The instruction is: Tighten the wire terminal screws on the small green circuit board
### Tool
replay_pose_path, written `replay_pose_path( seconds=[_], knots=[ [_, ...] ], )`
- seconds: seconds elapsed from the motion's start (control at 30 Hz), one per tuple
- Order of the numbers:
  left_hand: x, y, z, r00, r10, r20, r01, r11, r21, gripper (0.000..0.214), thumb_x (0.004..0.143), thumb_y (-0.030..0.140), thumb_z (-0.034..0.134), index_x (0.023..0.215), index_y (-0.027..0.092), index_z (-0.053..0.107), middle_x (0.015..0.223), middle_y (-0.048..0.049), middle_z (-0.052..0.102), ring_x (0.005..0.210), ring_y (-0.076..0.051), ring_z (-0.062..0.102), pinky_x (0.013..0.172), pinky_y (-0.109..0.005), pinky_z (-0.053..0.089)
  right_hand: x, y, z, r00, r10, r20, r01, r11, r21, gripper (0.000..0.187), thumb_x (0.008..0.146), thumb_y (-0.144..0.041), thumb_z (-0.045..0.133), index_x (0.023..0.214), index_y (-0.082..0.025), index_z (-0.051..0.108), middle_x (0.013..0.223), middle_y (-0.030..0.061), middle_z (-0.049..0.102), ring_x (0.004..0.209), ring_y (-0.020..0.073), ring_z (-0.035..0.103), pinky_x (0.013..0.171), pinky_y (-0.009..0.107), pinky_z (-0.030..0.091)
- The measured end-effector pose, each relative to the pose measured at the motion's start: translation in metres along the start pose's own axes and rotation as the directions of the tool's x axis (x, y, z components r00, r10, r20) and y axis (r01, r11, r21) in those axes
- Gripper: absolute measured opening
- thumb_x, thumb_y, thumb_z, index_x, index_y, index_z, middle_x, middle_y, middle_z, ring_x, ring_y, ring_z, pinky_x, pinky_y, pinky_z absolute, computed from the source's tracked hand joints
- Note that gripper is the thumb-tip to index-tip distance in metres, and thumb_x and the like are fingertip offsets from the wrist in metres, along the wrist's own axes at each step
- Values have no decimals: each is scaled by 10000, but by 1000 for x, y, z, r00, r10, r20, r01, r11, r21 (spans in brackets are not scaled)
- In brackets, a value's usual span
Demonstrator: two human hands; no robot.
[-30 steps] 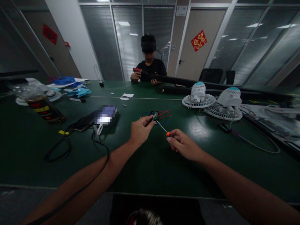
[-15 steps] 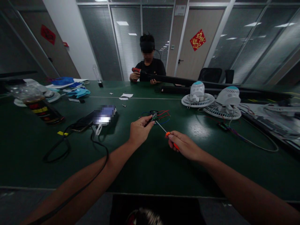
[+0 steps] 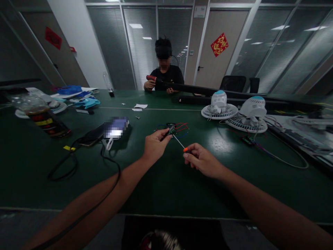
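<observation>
Near the middle of the green table, my left hand pinches a small circuit board with red, blue and green wires trailing off its far and right sides. My right hand is closed around the orange-and-black handle of a screwdriver. The thin metal shaft slants up and left, and its tip meets the near edge of the board, by my left fingertips. Whether the tip sits in a screw is too small to tell. My fingers cover much of the board and the handle.
Two white fan units stand right, near another wired board. Left are a phone, a black cable and a dark-labelled bottle. Across the table a person holds a red-and-black power tool.
My right fingers have shifted on the screwdriver handle, the thumb now lower and the index finger raised higher. My left hand and the circuit board stay in place.
</observation>
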State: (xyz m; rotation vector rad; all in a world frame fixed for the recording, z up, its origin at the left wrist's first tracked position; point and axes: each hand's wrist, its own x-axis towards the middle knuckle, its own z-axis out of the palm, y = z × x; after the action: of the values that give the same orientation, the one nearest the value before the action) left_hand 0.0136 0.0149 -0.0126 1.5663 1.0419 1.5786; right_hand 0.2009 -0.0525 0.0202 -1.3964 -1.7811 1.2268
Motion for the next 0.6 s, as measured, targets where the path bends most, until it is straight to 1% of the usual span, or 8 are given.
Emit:
replay_pose_path(
  seconds=[0.13, 0.2, 0.27, 0.33, 0.37, 0.43, 0.53, 0.6],
  knots=[
    [-1, 2, 0, 1000, 7, 7, -7, 1000, -5, 342, 718, 243, 701, 1042, 138, 685, 993, -83, 731, 882, -181, 698, 884, -356, 560, 2, 6, 1, 1000, -16, -23, 16, 1000, 19, 248, 827, -345, 574, 946, -201, 410, 720, -18, 556, 585, 106, 528, 534, 261, 414],
    [-1, 2, 0, 1000, 16, 7, -16, 1000, -1, 340, 717, 242, 702, 1042, 143, 687, 995, -78, 732, 885, -179, 698, 880, -347, 561, 4, 10, 0, 998, -38, -56, 38, 999, 0, 258, 820, -355, 582, 943, -203, 413, 722, -22, 540, 598, 110, 525, 549, 265, 414],
    [-1, 1, 0, 1000, 19, 6, -19, 1000, 8, 338, 716, 243, 704, 1040, 149, 689, 996, -74, 732, 886, -177, 698, 879, -342, 560, 5, 11, -1, 994, -53, -94, 50, 998, -42, 271, 813, -367, 591, 961, -200, 438, 764, -7, 560, 637, 118, 528, 575, 270, 411],
    [-1, 1, 0, 1000, 15, 6, -15, 1000, 18, 333, 715, 240, 703, 1037, 152, 692, 996, -72, 732, 881, -175, 698, 880, -341, 559, 4, 8, -2, 992, -57, -109, 48, 995, -85, 265, 814, -394, 586, 955, -192, 490, 794, 8, 575, 678, 128, 526, 601, 272, 405],
    [-1, 1, 0, 1000, 14, 8, -14, 1000, 20, 332, 714, 237, 703, 1036, 153, 694, 995, -71, 732, 878, -174, 698, 881, -341, 558, 3, 6, -3, 993, -50, -104, 39, 994, -105, 258, 823, -416, 571, 932, -188, 521, 786, 9, 572, 682, 131, 521, 606, 273, 398],
    [-1, 2, 1, 1000, 16, 15, -16, 1000, 17, 330, 714, 233, 701, 1034, 152, 695, 994, -71, 732, 877, -176, 698, 883, -343, 557, 1, 0, -5, 997, -16, -75, 5, 990, -143, 293, 862, -462, 492, 852, -182, 575, 699, -5, 531, 638, 131, 494, 592, 278, 372],
    [-1, 3, 1, 1000, 18, 18, -19, 1000, 4, 337, 715, 236, 700, 1040, 149, 693, 993, -73, 731, 883, -183, 696, 879, -354, 559, -2, -6, -5, 999, -3, -53, -3, 992, -128, 376, 917, -429, 357, 797, -178, 609, 633, -10, 482, 606, 135, 475, 597, 286, 355],
    [-1, 2, 1, 1000, 22, 15, -22, 1000, 8, 342, 716, 238, 699, 1047, 150, 691, 992, -74, 731, 884, -187, 696, 874, -360, 561, -2, -6, -5, 999, -13, -52, 7, 994, -113, 375, 924, -409, 340, 796, -179, 606, 646, -3, 490, 612, 137, 478, 601, 286, 356]
  ],
)
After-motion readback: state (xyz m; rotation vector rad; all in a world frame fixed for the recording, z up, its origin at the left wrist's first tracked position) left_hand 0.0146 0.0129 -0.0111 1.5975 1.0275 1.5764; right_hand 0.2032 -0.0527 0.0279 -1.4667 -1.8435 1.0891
